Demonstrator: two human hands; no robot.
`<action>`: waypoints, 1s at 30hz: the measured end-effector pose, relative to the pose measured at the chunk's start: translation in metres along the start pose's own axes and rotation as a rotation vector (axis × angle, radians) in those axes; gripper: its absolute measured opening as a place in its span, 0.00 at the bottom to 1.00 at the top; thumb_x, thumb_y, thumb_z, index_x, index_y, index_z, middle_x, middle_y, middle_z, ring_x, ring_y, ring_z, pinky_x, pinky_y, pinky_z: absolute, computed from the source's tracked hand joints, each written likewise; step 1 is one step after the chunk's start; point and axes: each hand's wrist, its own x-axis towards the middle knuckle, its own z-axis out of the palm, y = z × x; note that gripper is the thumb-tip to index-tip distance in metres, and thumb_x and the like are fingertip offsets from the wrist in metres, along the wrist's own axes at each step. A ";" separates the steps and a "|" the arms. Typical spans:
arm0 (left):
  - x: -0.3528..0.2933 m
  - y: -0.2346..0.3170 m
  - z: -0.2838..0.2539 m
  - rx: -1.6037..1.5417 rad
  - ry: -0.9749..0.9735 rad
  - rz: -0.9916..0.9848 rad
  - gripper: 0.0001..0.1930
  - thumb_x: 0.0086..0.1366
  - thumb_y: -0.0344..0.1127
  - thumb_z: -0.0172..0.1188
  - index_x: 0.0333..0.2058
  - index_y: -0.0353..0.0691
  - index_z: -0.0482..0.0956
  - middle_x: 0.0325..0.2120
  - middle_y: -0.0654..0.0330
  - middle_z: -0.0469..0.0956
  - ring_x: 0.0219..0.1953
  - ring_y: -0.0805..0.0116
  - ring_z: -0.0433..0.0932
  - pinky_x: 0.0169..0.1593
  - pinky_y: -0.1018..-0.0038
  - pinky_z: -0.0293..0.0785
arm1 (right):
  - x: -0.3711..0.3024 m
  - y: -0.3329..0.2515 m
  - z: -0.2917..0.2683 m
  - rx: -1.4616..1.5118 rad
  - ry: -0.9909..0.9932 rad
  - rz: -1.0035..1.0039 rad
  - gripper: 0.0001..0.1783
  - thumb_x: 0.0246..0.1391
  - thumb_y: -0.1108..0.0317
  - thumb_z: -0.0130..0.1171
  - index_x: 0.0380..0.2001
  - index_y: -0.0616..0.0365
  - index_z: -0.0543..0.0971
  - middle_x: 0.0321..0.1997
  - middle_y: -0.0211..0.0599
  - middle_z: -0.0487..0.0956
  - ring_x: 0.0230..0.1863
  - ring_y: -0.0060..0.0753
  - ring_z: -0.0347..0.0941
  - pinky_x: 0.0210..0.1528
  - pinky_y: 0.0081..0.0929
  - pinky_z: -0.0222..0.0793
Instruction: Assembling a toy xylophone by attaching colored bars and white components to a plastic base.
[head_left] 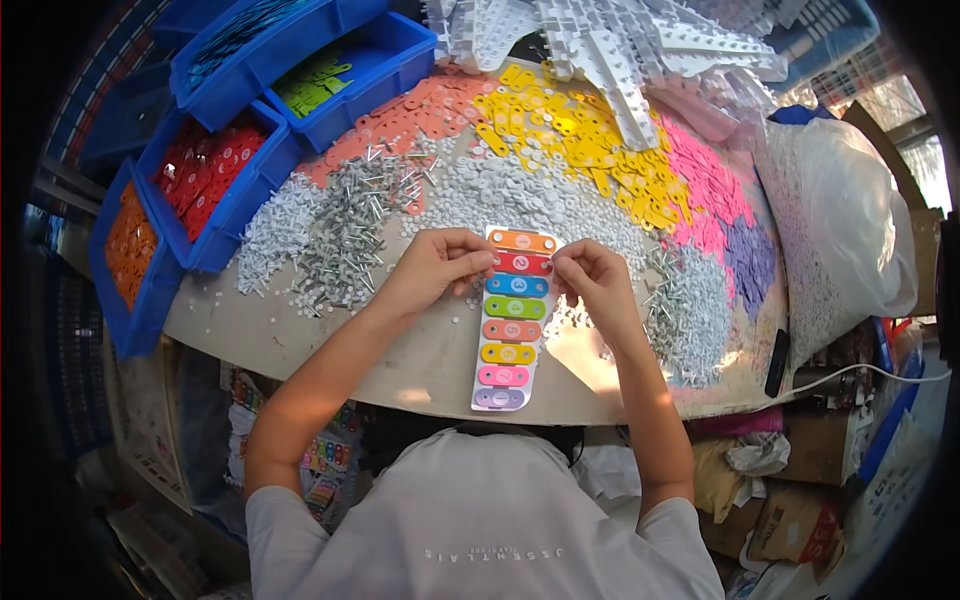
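A long white board (529, 392) lies upright before me at the table's front, bearing a column of colored oblong strips from orange at the top to purple at the bottom. My left hand (445, 266) is closed in a pinch at the left end of the red strip (521, 263), near the board's top. At that strip's right end my right hand (597, 280) also pinches, thumb against forefinger. Whatever small thing either hand holds is hidden by the fingertips. Below the red strip sit a blue strip (516, 286) and a green strip (514, 309).
White caps (540, 190) and metal pins (345, 225) lie heaped beyond my hands. Yellow strips (610, 145), pink strips (705, 180) and purple strips (750, 262) are piled farther right. Blue bins (285, 150) stand left; a translucent bag (840, 220) stands right.
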 end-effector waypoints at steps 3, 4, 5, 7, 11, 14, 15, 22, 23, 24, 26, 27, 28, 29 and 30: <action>0.006 -0.004 0.003 -0.008 0.001 -0.009 0.07 0.67 0.29 0.65 0.41 0.33 0.83 0.27 0.64 0.82 0.23 0.84 0.72 0.25 0.86 0.66 | 0.003 0.002 -0.002 -0.052 -0.030 0.020 0.06 0.65 0.69 0.60 0.37 0.61 0.80 0.25 0.26 0.80 0.26 0.13 0.73 0.24 0.13 0.64; 0.007 -0.004 0.004 -0.009 0.002 -0.010 0.07 0.67 0.29 0.65 0.41 0.33 0.83 0.27 0.64 0.82 0.23 0.84 0.72 0.25 0.86 0.66 | 0.004 0.002 -0.001 -0.066 -0.039 0.012 0.05 0.65 0.69 0.60 0.37 0.61 0.80 0.26 0.26 0.80 0.26 0.13 0.73 0.24 0.13 0.63; 0.008 -0.005 0.005 -0.002 0.012 0.002 0.07 0.67 0.29 0.65 0.40 0.33 0.83 0.27 0.64 0.82 0.22 0.84 0.72 0.24 0.86 0.65 | 0.004 0.003 -0.001 -0.079 -0.047 0.003 0.05 0.65 0.70 0.61 0.37 0.60 0.80 0.26 0.25 0.80 0.25 0.13 0.73 0.24 0.12 0.63; 0.009 -0.005 0.005 0.005 0.021 0.013 0.06 0.67 0.29 0.65 0.39 0.33 0.83 0.26 0.64 0.82 0.21 0.85 0.71 0.23 0.86 0.64 | 0.005 0.002 0.001 -0.092 -0.047 -0.010 0.05 0.64 0.71 0.61 0.36 0.62 0.79 0.26 0.26 0.80 0.26 0.14 0.74 0.25 0.13 0.65; 0.009 0.001 0.003 0.052 0.019 -0.019 0.10 0.66 0.33 0.67 0.42 0.34 0.79 0.25 0.64 0.81 0.22 0.84 0.71 0.23 0.85 0.63 | 0.011 0.004 0.003 -0.185 -0.066 -0.076 0.08 0.63 0.68 0.64 0.38 0.61 0.78 0.24 0.28 0.79 0.25 0.14 0.73 0.23 0.14 0.62; 0.008 0.005 0.012 0.111 0.088 -0.051 0.17 0.65 0.37 0.69 0.45 0.35 0.75 0.23 0.66 0.79 0.20 0.84 0.69 0.21 0.84 0.60 | 0.011 -0.024 0.004 -0.623 -0.016 0.039 0.16 0.59 0.61 0.69 0.40 0.60 0.76 0.23 0.33 0.79 0.24 0.15 0.73 0.22 0.16 0.62; 0.007 0.005 0.015 0.152 0.161 -0.062 0.20 0.65 0.40 0.70 0.47 0.35 0.72 0.21 0.67 0.77 0.19 0.84 0.68 0.20 0.84 0.58 | 0.013 -0.024 0.004 -0.623 -0.019 0.039 0.16 0.59 0.61 0.69 0.40 0.60 0.76 0.23 0.33 0.79 0.24 0.15 0.73 0.22 0.16 0.62; 0.028 0.004 0.002 0.291 -0.017 -0.233 0.21 0.65 0.43 0.69 0.44 0.38 0.69 0.19 0.68 0.72 0.17 0.83 0.65 0.18 0.82 0.54 | 0.042 -0.017 -0.017 -0.541 -0.215 0.259 0.32 0.50 0.46 0.74 0.41 0.65 0.76 0.30 0.41 0.81 0.30 0.27 0.79 0.28 0.28 0.72; 0.030 0.003 0.002 0.296 -0.027 -0.235 0.20 0.65 0.42 0.69 0.42 0.38 0.68 0.19 0.68 0.72 0.17 0.82 0.65 0.18 0.81 0.53 | 0.045 -0.013 -0.020 -0.550 -0.248 0.267 0.31 0.51 0.47 0.74 0.41 0.65 0.76 0.31 0.41 0.81 0.31 0.26 0.79 0.28 0.27 0.73; 0.033 0.001 0.002 0.301 -0.037 -0.237 0.19 0.65 0.42 0.69 0.40 0.39 0.68 0.19 0.68 0.72 0.17 0.82 0.64 0.18 0.81 0.53 | 0.048 -0.010 -0.022 -0.559 -0.280 0.274 0.31 0.51 0.47 0.74 0.41 0.65 0.76 0.33 0.41 0.81 0.32 0.26 0.78 0.29 0.27 0.73; 0.039 -0.006 0.005 0.327 -0.009 -0.227 0.18 0.65 0.39 0.69 0.39 0.39 0.68 0.21 0.67 0.73 0.19 0.82 0.66 0.19 0.81 0.56 | 0.048 -0.011 -0.023 -0.566 -0.288 0.248 0.31 0.52 0.47 0.74 0.41 0.66 0.77 0.34 0.41 0.81 0.32 0.26 0.77 0.30 0.27 0.73; 0.040 -0.006 0.008 0.345 -0.008 -0.201 0.17 0.65 0.38 0.69 0.38 0.39 0.68 0.22 0.66 0.74 0.20 0.82 0.68 0.20 0.81 0.58 | 0.048 -0.011 -0.025 -0.559 -0.301 0.251 0.31 0.52 0.47 0.74 0.42 0.67 0.77 0.34 0.41 0.81 0.33 0.26 0.77 0.31 0.27 0.73; 0.042 -0.007 0.007 0.355 -0.007 -0.174 0.16 0.65 0.37 0.69 0.38 0.39 0.69 0.23 0.66 0.74 0.22 0.82 0.69 0.21 0.81 0.60 | 0.051 -0.011 -0.026 -0.560 -0.316 0.259 0.32 0.53 0.47 0.74 0.42 0.68 0.77 0.33 0.41 0.81 0.34 0.26 0.77 0.31 0.27 0.73; 0.041 -0.010 0.006 0.371 0.002 -0.137 0.15 0.65 0.36 0.69 0.38 0.38 0.69 0.25 0.65 0.76 0.25 0.81 0.71 0.25 0.81 0.65 | 0.053 -0.011 -0.026 -0.619 -0.331 0.269 0.33 0.53 0.47 0.73 0.44 0.69 0.78 0.34 0.42 0.81 0.36 0.28 0.77 0.32 0.28 0.73; 0.041 -0.012 0.005 0.372 0.011 -0.135 0.15 0.65 0.36 0.69 0.38 0.38 0.69 0.25 0.65 0.76 0.25 0.81 0.71 0.25 0.81 0.65 | 0.055 -0.011 -0.026 -0.620 -0.338 0.263 0.33 0.53 0.47 0.73 0.44 0.69 0.78 0.34 0.42 0.81 0.36 0.28 0.77 0.32 0.28 0.73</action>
